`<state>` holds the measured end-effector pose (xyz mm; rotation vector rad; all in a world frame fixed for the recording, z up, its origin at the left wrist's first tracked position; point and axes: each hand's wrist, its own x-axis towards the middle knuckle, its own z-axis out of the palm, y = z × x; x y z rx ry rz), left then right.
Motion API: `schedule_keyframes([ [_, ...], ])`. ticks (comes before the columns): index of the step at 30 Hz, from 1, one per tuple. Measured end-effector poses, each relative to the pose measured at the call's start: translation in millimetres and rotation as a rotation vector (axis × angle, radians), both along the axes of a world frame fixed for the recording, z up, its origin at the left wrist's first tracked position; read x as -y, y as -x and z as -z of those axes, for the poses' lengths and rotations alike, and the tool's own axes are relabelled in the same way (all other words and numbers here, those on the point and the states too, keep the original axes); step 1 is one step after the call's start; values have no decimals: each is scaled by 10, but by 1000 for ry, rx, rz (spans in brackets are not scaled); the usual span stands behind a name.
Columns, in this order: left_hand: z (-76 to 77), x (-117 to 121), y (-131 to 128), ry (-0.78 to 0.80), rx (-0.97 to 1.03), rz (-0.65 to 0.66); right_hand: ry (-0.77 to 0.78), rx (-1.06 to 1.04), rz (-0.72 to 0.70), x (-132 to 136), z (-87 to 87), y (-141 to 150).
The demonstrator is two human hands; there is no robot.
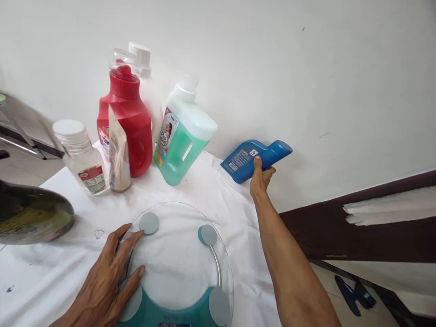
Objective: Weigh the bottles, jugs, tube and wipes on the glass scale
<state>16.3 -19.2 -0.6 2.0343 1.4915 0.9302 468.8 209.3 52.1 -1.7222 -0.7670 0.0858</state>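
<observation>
While my left hand lies spread on glass scale, right hand pinches blue bottle.

This looks like a home: blue slippers on a tiled floor, red laundry-detergent bottle on a white-cloth-covered counter.

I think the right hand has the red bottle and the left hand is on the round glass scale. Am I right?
Not quite: the head view shows the right hand holding the blue bottle, while nobody touches the red bottle. The left hand is on the round glass scale, as you said.
</observation>
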Motion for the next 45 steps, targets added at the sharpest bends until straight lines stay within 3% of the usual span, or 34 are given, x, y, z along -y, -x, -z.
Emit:
schedule_keyframes([
  [4,22,11,7,10,11,0,-67,207,61,304,-64,461],
  [6,33,17,13,20,14,3,-157,358,-91,391,-178,835],
  [7,38,19,15,22,20,6,-181,357,-232,413,-242,1053],
  [9,52,24,19,18,36,9,-166,178,-519,417,-357,1511],
  [12,85,33,15,4,65,17,-146,-34,-817,350,-458,2116],
  [14,112,43,7,0,85,25,-165,-172,-829,278,-482,2390],
  [17,150,57,-11,-6,105,25,-239,-324,-695,152,-507,2605],
  [23,242,73,-20,-67,93,39,-367,-413,-514,30,-654,2638],
  [27,275,86,-28,-75,89,31,-386,-377,-499,231,-825,2507],
  [36,102,33,33,33,137,97,-367,-242,-502,1472,-1302,2251],
  [39,52,-1,55,50,155,104,-318,-289,-485,1897,-1279,2233],
  [45,-10,-31,82,25,140,118,-233,-311,-503,2510,-1028,2200],
])
